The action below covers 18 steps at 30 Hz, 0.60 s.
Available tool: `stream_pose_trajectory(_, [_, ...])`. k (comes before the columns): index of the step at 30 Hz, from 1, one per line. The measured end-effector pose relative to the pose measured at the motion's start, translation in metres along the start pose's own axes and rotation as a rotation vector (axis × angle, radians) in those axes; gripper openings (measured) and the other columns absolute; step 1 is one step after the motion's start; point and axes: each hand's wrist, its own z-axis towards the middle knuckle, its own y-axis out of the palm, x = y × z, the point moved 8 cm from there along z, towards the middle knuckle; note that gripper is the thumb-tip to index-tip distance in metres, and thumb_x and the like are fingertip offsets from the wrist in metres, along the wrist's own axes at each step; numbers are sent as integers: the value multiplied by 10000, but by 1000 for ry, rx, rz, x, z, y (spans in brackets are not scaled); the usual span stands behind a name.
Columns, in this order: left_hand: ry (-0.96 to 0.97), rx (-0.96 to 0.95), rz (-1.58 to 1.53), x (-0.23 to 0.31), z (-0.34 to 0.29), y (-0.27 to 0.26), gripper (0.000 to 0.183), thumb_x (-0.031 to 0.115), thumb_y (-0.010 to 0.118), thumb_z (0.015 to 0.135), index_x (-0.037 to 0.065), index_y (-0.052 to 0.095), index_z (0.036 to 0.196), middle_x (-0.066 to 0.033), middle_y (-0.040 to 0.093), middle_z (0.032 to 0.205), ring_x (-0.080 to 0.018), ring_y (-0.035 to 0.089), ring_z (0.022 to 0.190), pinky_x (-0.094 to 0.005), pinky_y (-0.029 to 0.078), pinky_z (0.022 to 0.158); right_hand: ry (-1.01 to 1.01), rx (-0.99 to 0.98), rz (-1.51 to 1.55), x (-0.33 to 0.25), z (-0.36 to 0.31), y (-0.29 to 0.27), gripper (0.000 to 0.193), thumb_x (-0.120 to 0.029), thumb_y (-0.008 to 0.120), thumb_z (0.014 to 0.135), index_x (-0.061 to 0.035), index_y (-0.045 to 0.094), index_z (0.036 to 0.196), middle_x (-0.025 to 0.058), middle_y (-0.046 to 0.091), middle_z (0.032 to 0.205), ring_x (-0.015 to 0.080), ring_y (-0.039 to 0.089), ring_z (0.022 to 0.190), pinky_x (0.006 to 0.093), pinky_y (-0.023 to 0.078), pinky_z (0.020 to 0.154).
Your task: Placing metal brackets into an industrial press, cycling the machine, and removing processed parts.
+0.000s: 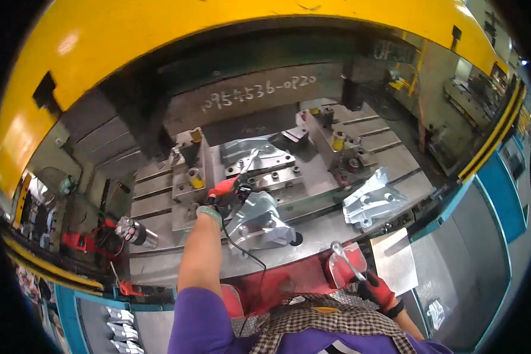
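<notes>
My left hand [225, 187], in a red and dark glove, reaches over the die on the press bed. Its fingers are closed around a dark object [242, 192], mostly hidden, and a thin black cable [246, 251] hangs below the wrist. Just beyond it, a stamped metal bracket [259, 157] sits on the die. A second stamped bracket [264, 217] lies nearer me, beside the left hand. Low at the right, my right hand [376, 290] grips a silvery metal hand tool [348, 261] with a rounded end, over a red pad [346, 268].
Another stamped bracket [374, 202] rests at the bed's right front. Yellow-topped posts [338, 140] flank the die under a heavy upper block [253, 97]. A metal cylinder [137, 232] stands at left. Several brackets [123, 331] lie lower left; a flat plate [394, 259] is at right.
</notes>
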Motion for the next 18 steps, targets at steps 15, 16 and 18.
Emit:
stream_pose_trajectory(15, [-498, -122, -479, 144, -112, 5, 382, 330, 516, 942, 14, 606, 1136, -3, 585, 781, -87, 518, 643, -229, 414, 557, 55, 151, 170, -65, 33, -125, 495, -519, 435, 938, -60, 616, 983, -15, 520, 605, 79, 469, 477, 224, 376, 433])
stream_pose_trajectory(16, [-513, -114, -443, 155, -135, 5, 384, 332, 516, 941, 13, 605, 1137, -9, 585, 781, -89, 519, 647, -231, 415, 560, 59, 153, 153, -64, 33, -127, 492, -510, 431, 944, -55, 615, 981, -16, 512, 591, 76, 459, 459, 221, 370, 416])
stream_pose_trajectory(18, [-456, -154, -595, 180, -169, 16, 370, 326, 519, 940, 19, 593, 1132, -14, 581, 802, -97, 514, 655, -246, 425, 575, 42, 158, 136, -66, 29, -125, 469, -476, 427, 959, -40, 602, 970, -15, 502, 570, 78, 441, 419, 219, 358, 385])
